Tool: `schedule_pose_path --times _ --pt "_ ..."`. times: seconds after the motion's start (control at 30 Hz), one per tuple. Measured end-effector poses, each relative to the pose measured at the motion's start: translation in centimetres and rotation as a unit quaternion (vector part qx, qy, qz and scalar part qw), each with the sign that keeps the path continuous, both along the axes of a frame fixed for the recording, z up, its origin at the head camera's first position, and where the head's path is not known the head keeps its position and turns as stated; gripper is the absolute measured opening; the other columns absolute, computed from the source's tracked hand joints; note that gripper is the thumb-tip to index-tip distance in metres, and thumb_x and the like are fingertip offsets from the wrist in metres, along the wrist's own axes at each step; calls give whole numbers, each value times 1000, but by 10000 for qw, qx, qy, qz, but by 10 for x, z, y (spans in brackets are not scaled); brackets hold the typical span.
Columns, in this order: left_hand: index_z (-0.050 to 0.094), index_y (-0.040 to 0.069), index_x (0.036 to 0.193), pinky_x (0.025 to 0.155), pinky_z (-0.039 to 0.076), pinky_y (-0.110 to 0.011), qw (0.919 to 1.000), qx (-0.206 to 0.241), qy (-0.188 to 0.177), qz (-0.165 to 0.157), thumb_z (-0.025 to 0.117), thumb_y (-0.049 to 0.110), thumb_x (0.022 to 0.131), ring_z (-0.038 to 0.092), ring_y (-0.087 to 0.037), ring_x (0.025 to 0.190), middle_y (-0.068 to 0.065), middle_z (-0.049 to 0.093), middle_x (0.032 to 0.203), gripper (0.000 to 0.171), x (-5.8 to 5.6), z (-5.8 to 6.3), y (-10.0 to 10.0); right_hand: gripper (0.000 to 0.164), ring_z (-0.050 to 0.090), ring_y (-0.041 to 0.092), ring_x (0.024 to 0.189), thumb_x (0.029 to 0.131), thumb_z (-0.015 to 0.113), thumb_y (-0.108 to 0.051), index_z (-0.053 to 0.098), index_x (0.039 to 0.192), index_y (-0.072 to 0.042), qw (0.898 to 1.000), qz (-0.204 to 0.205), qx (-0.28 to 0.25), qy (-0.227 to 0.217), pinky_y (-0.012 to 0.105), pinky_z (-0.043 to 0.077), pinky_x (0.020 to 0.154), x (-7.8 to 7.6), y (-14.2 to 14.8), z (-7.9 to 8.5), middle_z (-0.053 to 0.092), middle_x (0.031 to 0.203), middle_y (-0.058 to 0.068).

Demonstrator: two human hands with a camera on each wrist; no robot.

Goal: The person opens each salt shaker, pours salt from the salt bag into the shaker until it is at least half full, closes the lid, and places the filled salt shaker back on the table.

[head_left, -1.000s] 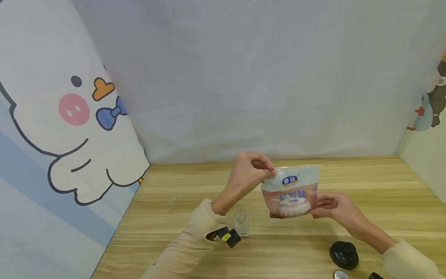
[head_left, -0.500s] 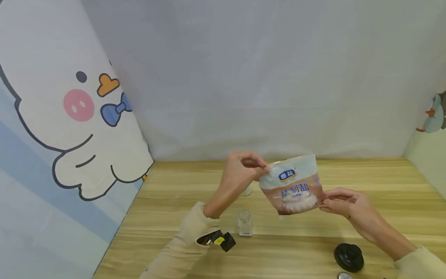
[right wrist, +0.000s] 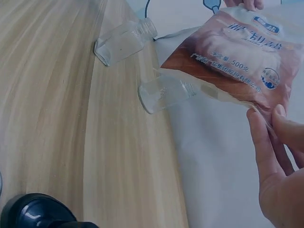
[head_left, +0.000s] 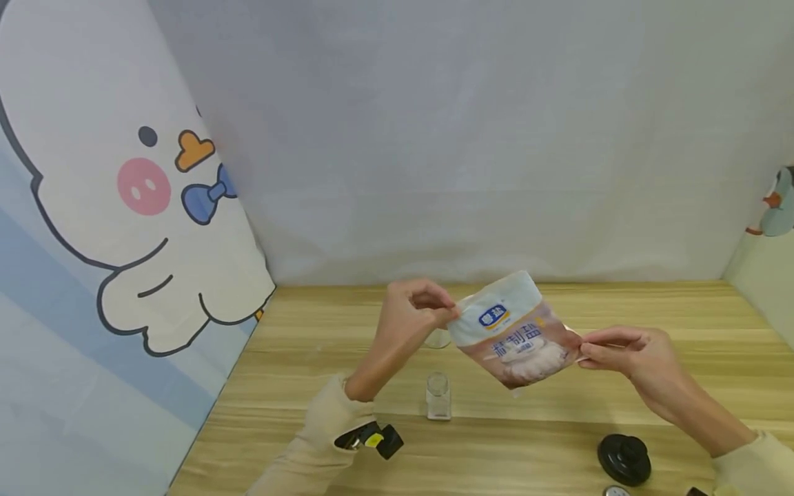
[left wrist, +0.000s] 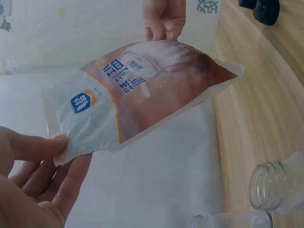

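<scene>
A: What has changed about the bag (head_left: pixel 515 337)?
B: It tilts more. A second ago its top edge ran nearly level; now that edge slopes up to the right. The left hand (head_left: pixel 406 320) has shifted leftward and a little lower.

A: How does the bag look?
B: Pale blue along the top, pinkish brown below, with a blue oval logo, purple-blue characters and a pictured white heap. The right wrist view shows "500" and a clear bottom seam.

A: Where is it, and who holds it?
B: In the air above the tabletop (head_left: pixel 298 393). The left hand pinches its upper left corner; the right hand (head_left: pixel 648 355) pinches the lower right one.

A: And around it?
B: A near jar (head_left: pixel 438 399) of clear glass stands upright. A far jar (head_left: pixel 438 339), hidden a second ago, shows partly behind the left hand. A black knobbed disc (head_left: pixel 624 459) lies below the right forearm.
</scene>
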State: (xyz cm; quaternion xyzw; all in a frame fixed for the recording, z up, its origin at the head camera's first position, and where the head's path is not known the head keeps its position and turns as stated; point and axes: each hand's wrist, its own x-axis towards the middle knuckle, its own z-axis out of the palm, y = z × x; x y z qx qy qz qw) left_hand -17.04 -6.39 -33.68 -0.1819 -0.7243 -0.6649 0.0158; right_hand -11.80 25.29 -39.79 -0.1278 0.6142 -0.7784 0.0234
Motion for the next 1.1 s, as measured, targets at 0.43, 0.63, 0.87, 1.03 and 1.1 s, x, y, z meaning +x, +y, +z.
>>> schedule_pose_path --times 0.43,0.63,0.87,1.03,1.1 --pt "68 4 74 57 53 -29 9975 -455 -138 522 75 0 73 64 -16 67 -5 68 72 8 4 -17 -23 12 69 23 77 85 63 7 68 96 9 9919 -264 1218 250 38 57 73 -2 -15 23 72 88 9" --pt "69 4 75 59 53 -27 9970 -473 -247 555 76 0 72 65 -18 70 -5 69 73 9 7 -25 -30 12 69 25 73 85 66 4 68 95 10 9804 -419 1880 412 36 57 70 -2 -22 29 72 86 8" --pt "67 4 75 59 50 -26 9965 -557 -319 537 75 -2 71 64 -19 71 -5 68 74 11 10 -35 -37 17 69 20 70 85 68 -3 67 95 11 9530 -654 2878 681 33 58 65 -2 -30 32 71 85 3" --pt "67 5 77 65 53 -30 9961 -644 -348 489 75 -2 71 65 -18 73 -4 68 75 12 10 -41 -38 14 68 18 68 85 70 -5 69 92 6 9412 -570 3234 794 33 58 63 -6 -31 37 71 83 6" --pt "67 6 77 71 53 -34 9963 -680 -278 439 76 -2 72 66 -18 74 -5 69 75 13 9 -44 -40 13 68 17 68 85 70 -6 69 92 4 9360 -530 3368 876 32 58 62 -8 -32 39 71 83 7"
